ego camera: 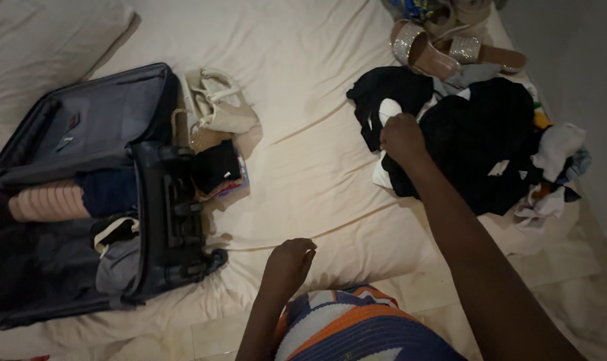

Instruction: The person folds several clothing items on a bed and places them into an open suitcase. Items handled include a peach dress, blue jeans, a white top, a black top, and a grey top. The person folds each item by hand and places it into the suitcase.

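Bed sheet (317, 167): cream, creased, wide bare strip down its middle. Suitcase (83, 194): open, dark, part-filled, at the sheet's left edge, wheels near the front edge. Pile of clothes (477, 140): mostly black, at the right edge by the wall. Sandals (443, 50): glittered straps, at the far edge. Right hand (402, 137): closed on dark cloth in the pile. Left hand (290, 261): loosely curled, holding nothing, resting near the front edge.
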